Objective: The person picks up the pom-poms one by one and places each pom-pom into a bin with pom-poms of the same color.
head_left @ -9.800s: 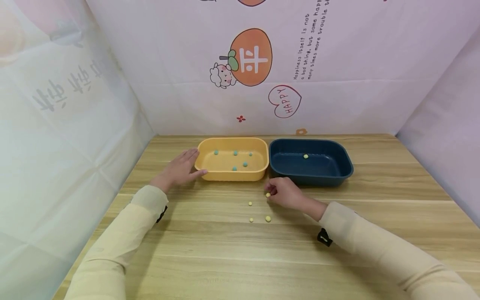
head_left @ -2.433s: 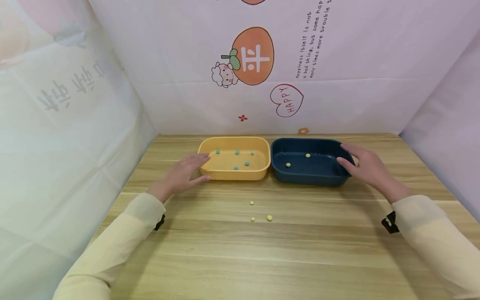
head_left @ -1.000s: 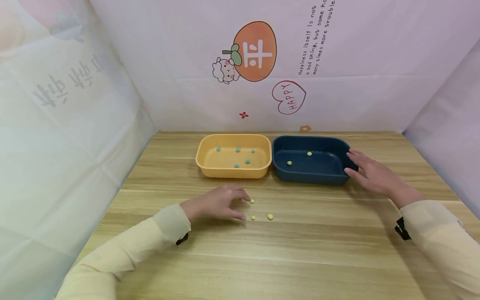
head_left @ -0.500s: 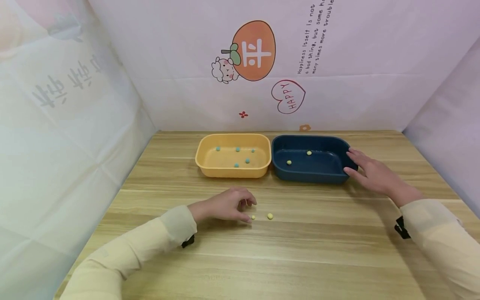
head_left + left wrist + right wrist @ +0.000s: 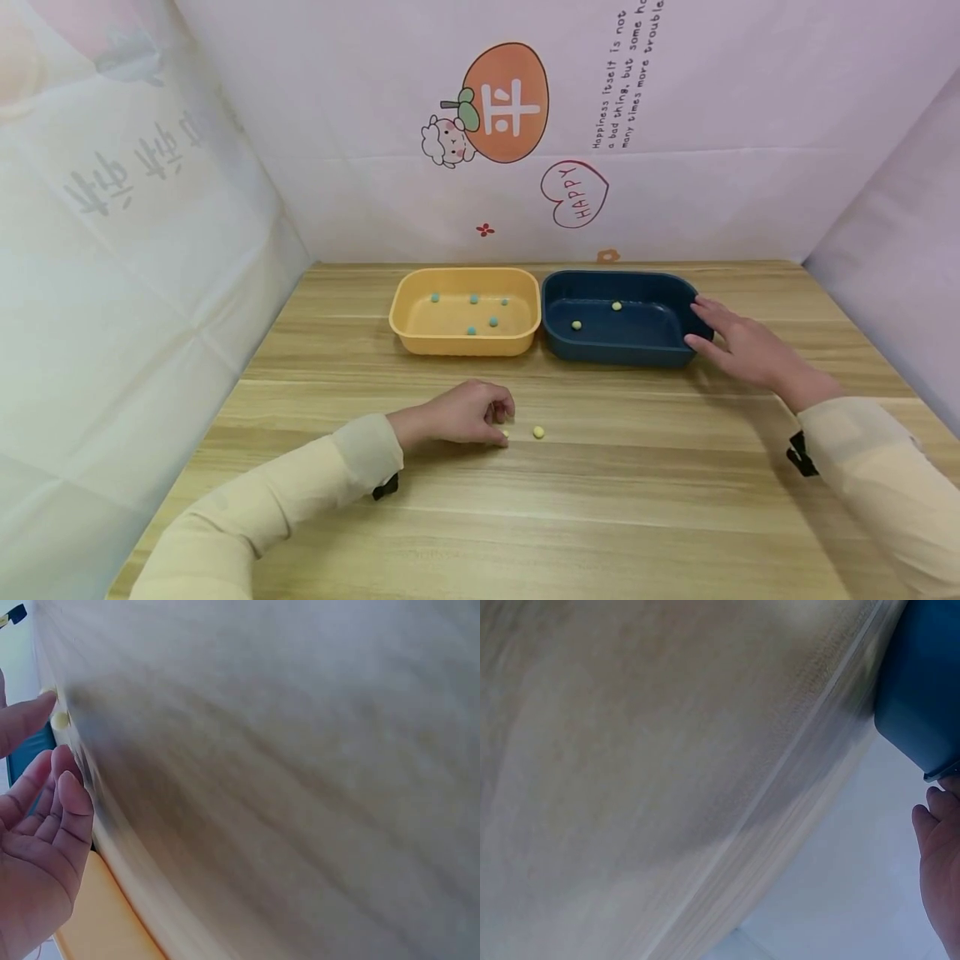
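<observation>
My left hand is low over the table, thumb and bent fingers apart around a small yellow ball. A larger yellow ball lies just right of the fingertips. In the left wrist view, one yellow ball shows in the gap between thumb and fingers, another partly behind the thumb tip. Whether the curled fingers hide a third is unclear. My right hand rests with extended fingers against the right end of the dark blue tub. Two yellow balls lie inside that tub.
Left of the blue tub stands a yellow tub, their ends touching or nearly so. Several teal balls lie in it. The wooden table meets cloth-covered walls at the back and sides.
My left hand left the yellow tub and reached right to the balls; the upper small ball is now out of sight. Earlier, my right hand moved from a pinched ball to the blue tub's end.
</observation>
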Motion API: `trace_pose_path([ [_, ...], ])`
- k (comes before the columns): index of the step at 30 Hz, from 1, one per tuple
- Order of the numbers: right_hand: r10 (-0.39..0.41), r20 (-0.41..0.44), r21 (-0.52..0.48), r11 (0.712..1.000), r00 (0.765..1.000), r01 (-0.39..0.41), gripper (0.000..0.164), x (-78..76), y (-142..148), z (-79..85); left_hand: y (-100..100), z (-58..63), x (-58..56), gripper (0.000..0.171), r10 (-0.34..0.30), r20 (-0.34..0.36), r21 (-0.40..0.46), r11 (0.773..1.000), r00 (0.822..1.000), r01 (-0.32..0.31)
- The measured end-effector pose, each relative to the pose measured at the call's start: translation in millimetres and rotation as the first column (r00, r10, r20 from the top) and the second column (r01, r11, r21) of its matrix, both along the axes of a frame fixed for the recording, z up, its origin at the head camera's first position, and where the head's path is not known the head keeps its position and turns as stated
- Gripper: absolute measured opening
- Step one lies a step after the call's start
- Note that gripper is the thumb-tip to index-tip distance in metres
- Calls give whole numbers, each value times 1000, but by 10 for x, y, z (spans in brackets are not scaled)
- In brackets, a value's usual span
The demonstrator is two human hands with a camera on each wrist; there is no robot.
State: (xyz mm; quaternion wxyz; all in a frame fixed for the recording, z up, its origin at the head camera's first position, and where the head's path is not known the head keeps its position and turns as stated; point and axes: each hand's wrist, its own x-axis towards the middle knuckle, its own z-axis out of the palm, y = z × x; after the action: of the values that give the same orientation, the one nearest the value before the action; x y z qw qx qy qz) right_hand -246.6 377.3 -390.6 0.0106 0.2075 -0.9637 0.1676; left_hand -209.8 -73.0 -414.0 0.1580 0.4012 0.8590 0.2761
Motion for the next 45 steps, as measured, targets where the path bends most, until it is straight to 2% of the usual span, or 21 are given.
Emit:
trace_pose_path([
  [14,-13,29,-2,1000,999,13,73,22,5,15,40,-34,20,19,17,3,-6,1000,1000,-17],
  [30,-13,18,8,1000,1000,13,72,9,11,8,-9,-78,8,18,53,133,85,994,990,-65],
  [38,-10,12,5,1000,1000,10,71,11,13,4,-3,-87,5,16,50,141,83,995,989,-63],
  [45,-21,41,17,1000,999,20,74,2,23,6,4,-78,9,14,49,144,79,995,988,-61],
])
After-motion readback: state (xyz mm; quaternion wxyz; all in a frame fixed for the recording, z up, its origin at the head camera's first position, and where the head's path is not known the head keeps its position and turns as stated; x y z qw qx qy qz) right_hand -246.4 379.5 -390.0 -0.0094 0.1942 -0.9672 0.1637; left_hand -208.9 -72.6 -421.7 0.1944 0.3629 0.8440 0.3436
